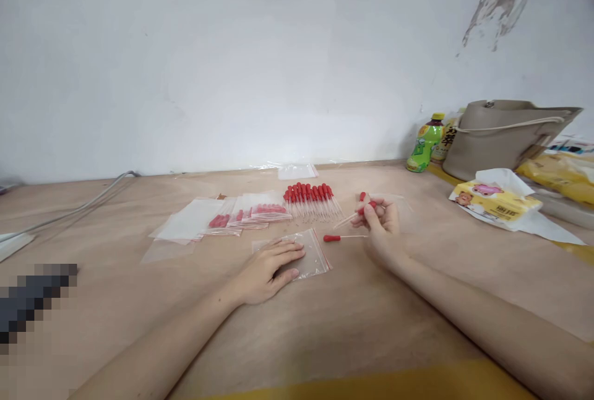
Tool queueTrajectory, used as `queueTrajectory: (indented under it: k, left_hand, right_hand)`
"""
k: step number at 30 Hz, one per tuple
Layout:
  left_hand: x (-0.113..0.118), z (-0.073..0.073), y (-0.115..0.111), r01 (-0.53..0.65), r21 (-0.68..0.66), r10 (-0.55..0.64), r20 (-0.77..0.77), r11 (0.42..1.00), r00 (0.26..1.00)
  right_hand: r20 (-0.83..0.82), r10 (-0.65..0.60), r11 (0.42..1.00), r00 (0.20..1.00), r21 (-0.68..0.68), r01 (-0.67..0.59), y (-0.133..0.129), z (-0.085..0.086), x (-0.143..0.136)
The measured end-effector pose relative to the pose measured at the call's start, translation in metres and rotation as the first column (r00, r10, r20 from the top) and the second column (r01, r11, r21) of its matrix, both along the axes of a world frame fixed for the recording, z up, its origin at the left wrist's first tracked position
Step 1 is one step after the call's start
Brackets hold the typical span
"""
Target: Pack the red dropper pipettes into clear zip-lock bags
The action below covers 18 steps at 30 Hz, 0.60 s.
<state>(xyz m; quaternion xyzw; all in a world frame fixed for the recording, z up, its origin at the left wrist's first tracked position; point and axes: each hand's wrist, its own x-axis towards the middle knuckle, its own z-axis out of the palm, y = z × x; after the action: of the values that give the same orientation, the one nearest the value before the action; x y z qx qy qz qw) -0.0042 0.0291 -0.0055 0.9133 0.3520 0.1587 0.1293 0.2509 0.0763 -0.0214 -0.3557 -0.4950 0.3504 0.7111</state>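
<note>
My left hand [271, 268] lies flat with spread fingers on a clear zip bag [312, 252] with a red seal line. Red-capped thin droppers are pinched in my right hand [378, 220], their clear stems pointing left; how many is unclear. One loose red-capped dropper [332, 238] rests between the hands, its stem toward my right wrist. Another red cap [362, 196] shows just beyond my right fingers. Behind the hands is a row of several red-capped droppers [309, 192]. To its left, filled zip bags [269, 209] overlap, beside flat, pale bags [190, 219].
On the right stand a green bottle [423, 145] and a beige bag [496, 140], with a yellow tissue pack [496, 200] in front. A grey cable [99, 191] runs along the left. A small white bag [297, 171] lies by the wall.
</note>
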Motion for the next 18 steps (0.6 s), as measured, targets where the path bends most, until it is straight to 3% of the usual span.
queueTrajectory:
  k: [4,10,18]
  left_hand:
    - [0.0004,-0.0001,0.0006,-0.003,0.003,0.003,0.0,1.0,1.0]
    - [0.0007,0.0007,0.0007,0.003,0.006,-0.003,-0.01,1.0,1.0]
    - [0.0006,0.0005,0.0003,-0.011,0.014,0.011,-0.015,1.0,1.0]
  right_hand:
    - [0.07,0.117,0.992,0.991,-0.05,-0.113,-0.0128,-0.0048,-0.0124]
    - [-0.009,0.051,0.995,0.999,-0.089,-0.052,-0.0062,-0.0077,-0.0097]
    - [0.022,0.095,0.989,0.995,-0.119,-0.092,-0.0061,-0.0105,-0.0123]
